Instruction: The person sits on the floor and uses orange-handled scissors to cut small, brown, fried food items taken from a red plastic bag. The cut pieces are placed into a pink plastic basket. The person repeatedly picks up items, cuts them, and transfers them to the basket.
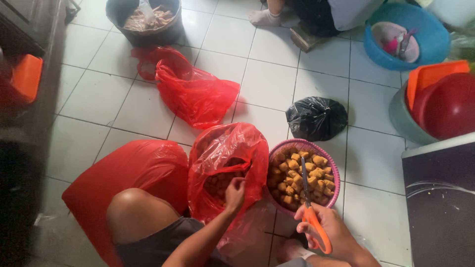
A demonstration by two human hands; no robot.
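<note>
Head view, right hand [330, 228] gripping scissors [310, 217]

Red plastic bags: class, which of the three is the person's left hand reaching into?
The middle red bag, open-mouthed beside the pink basket; the left hand dips into it. The others lie untouched.

White tiled floor [277, 74] bears bags [198, 94] and basket [334, 170].

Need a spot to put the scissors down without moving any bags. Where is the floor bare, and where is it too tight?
Bare tiles lie right of the pink basket, up to the dark cabinet, and between the black bag and the blue basin. It is crowded around the left hand, in the open red bag pressed against the basket. The right hand holds the scissors.
</note>
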